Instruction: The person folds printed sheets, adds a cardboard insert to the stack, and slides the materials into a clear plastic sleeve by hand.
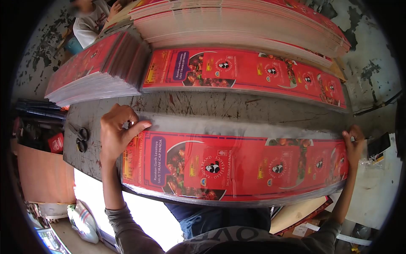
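Note:
A long red printed banner (245, 169) with panda logos and food pictures lies across the front of the table, under glossy clear plastic film (220, 123). The film's bare strip extends past the banner's far edge. At the far left corner my left hand (116, 132) is closed, fingers curled and thumb pressed toward the film. My right hand (355, 139) pinches at the far right corner, its fingers partly hidden. Both forearms reach around the banner's ends. Behind it lies another plastic-covered stack of the same red banners (249, 70).
A fanned pile of wrapped banners (93, 72) stands at the back left, and a tall stack of banners (237, 25) at the back. Black scissors (80, 137) lie on the scratched grey table (182, 103) at the left. Another person (91, 23) is beyond the far left corner.

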